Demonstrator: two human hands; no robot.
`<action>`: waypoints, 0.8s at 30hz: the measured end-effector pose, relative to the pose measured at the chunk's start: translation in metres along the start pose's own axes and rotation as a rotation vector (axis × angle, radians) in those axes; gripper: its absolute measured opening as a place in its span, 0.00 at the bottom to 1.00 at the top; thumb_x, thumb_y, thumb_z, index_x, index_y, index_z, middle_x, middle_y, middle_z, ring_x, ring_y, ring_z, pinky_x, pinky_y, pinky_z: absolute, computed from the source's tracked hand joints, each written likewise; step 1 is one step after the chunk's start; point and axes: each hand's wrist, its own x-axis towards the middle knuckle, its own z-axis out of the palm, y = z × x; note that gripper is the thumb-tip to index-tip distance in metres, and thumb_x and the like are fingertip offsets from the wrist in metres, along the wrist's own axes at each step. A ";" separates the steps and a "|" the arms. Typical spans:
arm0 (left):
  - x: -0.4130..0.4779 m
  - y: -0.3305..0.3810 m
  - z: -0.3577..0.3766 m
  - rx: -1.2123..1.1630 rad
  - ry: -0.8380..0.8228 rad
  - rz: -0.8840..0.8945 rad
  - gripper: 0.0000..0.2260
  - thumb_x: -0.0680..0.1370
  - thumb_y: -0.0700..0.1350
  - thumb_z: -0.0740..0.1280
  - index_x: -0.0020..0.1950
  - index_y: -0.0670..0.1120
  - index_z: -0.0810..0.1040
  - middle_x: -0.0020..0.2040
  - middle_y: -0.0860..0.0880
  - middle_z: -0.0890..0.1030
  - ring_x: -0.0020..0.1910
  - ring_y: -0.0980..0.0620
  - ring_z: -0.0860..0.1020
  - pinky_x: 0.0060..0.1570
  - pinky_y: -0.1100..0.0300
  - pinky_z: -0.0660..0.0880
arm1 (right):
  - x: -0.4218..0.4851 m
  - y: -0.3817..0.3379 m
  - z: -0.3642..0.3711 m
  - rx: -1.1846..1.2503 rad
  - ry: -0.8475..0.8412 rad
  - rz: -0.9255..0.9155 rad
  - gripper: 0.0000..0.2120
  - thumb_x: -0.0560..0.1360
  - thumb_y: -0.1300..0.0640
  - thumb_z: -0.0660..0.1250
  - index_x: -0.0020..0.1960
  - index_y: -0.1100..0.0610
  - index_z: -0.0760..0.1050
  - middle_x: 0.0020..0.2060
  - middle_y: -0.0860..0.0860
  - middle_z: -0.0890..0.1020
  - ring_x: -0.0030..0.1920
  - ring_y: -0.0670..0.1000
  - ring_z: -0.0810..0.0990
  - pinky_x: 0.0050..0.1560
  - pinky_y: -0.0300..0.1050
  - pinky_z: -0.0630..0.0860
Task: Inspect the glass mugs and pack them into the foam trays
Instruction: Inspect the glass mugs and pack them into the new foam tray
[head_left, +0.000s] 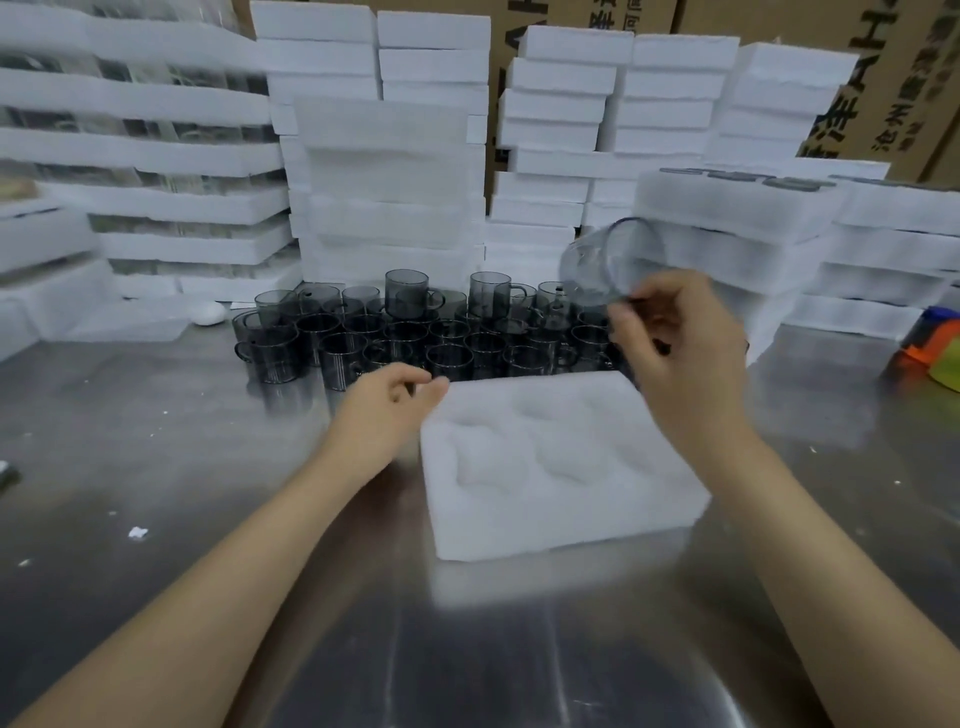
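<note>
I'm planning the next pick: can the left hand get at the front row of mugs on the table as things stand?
Probably yes. The left hand holds nothing and hovers beside the foam tray, just short of the front-row mugs. Nothing lies between them; the right hand holds its mug off to the side.

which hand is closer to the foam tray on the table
Left. The left hand sits at the far left corner of the foam tray, about touching it. The right hand is raised over its far right corner, holding a mug.
</note>
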 end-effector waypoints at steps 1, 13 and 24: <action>-0.001 0.003 0.000 -0.022 0.083 0.048 0.13 0.80 0.54 0.63 0.49 0.47 0.82 0.32 0.48 0.77 0.34 0.51 0.76 0.44 0.54 0.73 | -0.005 -0.006 0.005 -0.033 -0.063 -0.074 0.04 0.75 0.53 0.66 0.48 0.50 0.72 0.37 0.45 0.76 0.38 0.45 0.78 0.42 0.32 0.75; -0.020 0.024 0.023 -0.069 -0.050 0.365 0.33 0.77 0.36 0.65 0.76 0.56 0.57 0.59 0.60 0.74 0.55 0.66 0.73 0.47 0.73 0.71 | -0.028 -0.020 0.019 -0.313 -0.405 -0.376 0.04 0.76 0.58 0.67 0.49 0.58 0.78 0.40 0.50 0.77 0.42 0.51 0.76 0.28 0.52 0.75; -0.025 0.031 0.021 -0.006 0.047 0.513 0.32 0.74 0.37 0.72 0.74 0.50 0.63 0.62 0.53 0.70 0.55 0.62 0.75 0.56 0.69 0.70 | -0.030 -0.019 0.020 -0.114 -0.546 -0.173 0.12 0.75 0.62 0.70 0.57 0.56 0.75 0.46 0.48 0.76 0.42 0.46 0.76 0.46 0.48 0.76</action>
